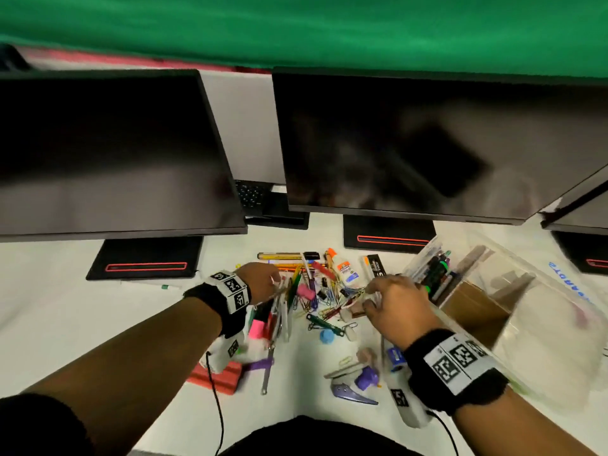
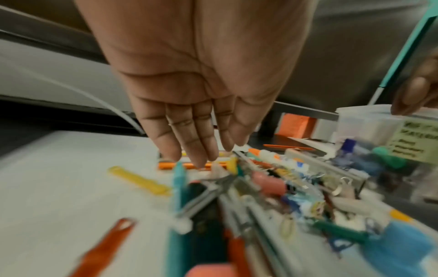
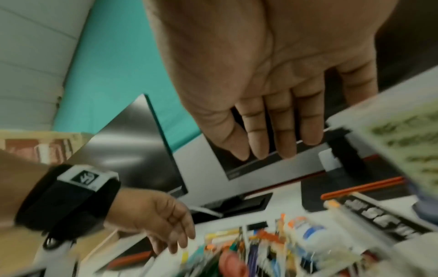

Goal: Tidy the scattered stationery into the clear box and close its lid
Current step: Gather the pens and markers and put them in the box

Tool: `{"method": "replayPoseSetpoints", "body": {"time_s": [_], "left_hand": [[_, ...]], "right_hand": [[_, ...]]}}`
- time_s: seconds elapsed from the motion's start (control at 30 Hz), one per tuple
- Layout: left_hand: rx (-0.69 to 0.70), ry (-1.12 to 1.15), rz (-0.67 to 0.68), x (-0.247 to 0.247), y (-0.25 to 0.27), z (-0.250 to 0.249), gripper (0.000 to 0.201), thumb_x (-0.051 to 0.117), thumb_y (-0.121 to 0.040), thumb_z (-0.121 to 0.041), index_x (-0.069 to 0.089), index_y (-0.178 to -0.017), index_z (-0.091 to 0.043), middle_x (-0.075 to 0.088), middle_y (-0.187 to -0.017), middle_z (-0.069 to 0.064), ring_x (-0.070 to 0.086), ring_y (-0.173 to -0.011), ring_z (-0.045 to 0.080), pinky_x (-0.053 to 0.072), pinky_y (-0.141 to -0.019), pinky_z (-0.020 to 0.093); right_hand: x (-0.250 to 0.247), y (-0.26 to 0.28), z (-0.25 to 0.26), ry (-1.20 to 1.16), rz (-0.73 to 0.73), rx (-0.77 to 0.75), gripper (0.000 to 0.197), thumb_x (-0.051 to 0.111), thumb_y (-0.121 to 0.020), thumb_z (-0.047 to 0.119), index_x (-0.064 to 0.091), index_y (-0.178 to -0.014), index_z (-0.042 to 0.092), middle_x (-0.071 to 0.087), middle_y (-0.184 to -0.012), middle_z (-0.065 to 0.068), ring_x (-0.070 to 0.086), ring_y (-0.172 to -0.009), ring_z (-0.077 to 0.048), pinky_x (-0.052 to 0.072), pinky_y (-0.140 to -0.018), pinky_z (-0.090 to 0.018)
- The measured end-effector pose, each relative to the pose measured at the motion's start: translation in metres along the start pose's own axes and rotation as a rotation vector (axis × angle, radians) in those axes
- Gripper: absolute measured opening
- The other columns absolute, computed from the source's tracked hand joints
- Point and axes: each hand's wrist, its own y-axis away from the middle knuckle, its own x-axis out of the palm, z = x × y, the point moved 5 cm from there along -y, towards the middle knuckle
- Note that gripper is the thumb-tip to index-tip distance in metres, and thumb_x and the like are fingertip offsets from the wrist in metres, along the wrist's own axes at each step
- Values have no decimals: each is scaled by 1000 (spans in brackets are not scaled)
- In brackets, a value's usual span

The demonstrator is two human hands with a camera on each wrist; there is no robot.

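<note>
Both hands are over the heap of stationery in the middle of the white worktop. The left hand has straight fingers laid close together, tips at an orange pencil on the far edge of the heap; it holds nothing. The right hand is spread, palm down, holding nothing, between the heap and the clear box. That box is on the right side of the worktop, open, with pens standing in its near end. Its lid cannot be made out separately.

Risks, as judged:
- A flat-handed sweep may push paper clips and other small pieces off the near edge of the worktop, since several lie close to it.
- A sharp purple blade-like tool lies near the right wrist; a careless gather could catch skin.
- The glue bottle lies on its side (cap state not readable).
- Long items left crosswise in the box could keep the lid from seating.

Views compared: the head view alone shows the whole spread, three monitors and both wrists. The left wrist view shows fingertip contact and a green label on the box wall. The right wrist view confirms an empty palm; its lower part is blurred.
</note>
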Motion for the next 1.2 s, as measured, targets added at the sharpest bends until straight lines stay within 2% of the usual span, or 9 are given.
{"method": "replayPoseSetpoints", "body": {"time_s": [0.13, 0.23, 0.33, 0.43, 0.6, 0.73, 0.97, 1.1, 1.2], "left_hand": [[-72, 2, 26, 5, 13, 49, 33, 50, -92, -18, 55, -124, -16, 59, -125, 5, 55, -115, 23, 41, -96, 27], [-104, 13, 33, 12, 18, 73, 35, 53, -91, -26, 53, -124, -18, 56, -128, 5, 53, -117, 22, 41, -101, 30], [-153, 12, 40, 20, 18, 84, 39, 53, -90, -32, 50, -126, -17, 51, -133, 6, 50, -121, 24, 40, -103, 32], [-178, 11, 27, 27, 15, 88, 42, 52, -90, -35, 48, -127, -15, 49, -134, 8, 50, -121, 25, 41, -100, 32], [-215, -10, 54, 42, 9, 88, 39, 52, -91, -29, 46, -124, -10, 52, -127, 12, 54, -117, 29, 44, -95, 35], [-238, 8, 46, 48, 5, 87, 37, 45, -93, -27, 42, -127, -11, 52, -126, 10, 53, -118, 28, 43, -97, 36], [-241, 127, 47, 42, -5, 75, 34, 52, -85, -29, 53, -117, -15, 56, -118, 7, 56, -109, 25, 48, -89, 33], [-244, 179, 46, 42, -12, 64, 37, 56, -85, -38, 56, -114, -14, 59, -116, 7, 58, -108, 25, 47, -87, 32], [-254, 185, 45, 39, -18, 56, 29, 52, -88, -31, 59, -108, -12, 63, -114, 8, 60, -105, 25, 47, -82, 30]], "right_hand": [[23, -17, 51, 132, 79, -57, 25, 49, -87, 33, 62, -106, 24, 61, -118, 1, 46, -122, -22, 14, -112, -60], [44, -41, 83, 84, 147, -97, 29, 48, -91, 38, 62, -107, 18, 61, -117, -3, 50, -117, -25, 29, -109, -53], [68, -71, 99, 59, 236, -115, 32, 53, -88, 21, 58, -118, 11, 58, -124, -10, 49, -120, -29, 43, -102, -42], [81, -102, 110, 126, 292, -126, 43, 47, -85, 6, 49, -128, 7, 51, -133, -14, 48, -121, -31, 44, -102, -39], [96, -144, 131, 191, 354, -175, 65, 50, -86, 7, 25, -145, 16, 31, -150, -6, 33, -135, -27, 32, -112, -41], [111, -154, 143, 263, 372, -229, 64, 55, -83, 12, 30, -141, 19, 46, -138, -8, 42, -126, -29, 38, -104, -42], [118, -158, 141, 268, 372, -219, 49, 62, -81, 24, 45, -126, 18, 49, -122, -6, 49, -114, -28, 42, -95, -40], [121, -156, 139, 229, 396, -234, 42, 60, -82, 16, 45, -121, 11, 54, -119, -14, 53, -108, -31, 47, -91, -39], [123, -155, 138, 232, 412, -237, 38, 54, -86, 10, 44, -123, 6, 51, -122, -17, 50, -112, -33, 46, -94, -40]]}}
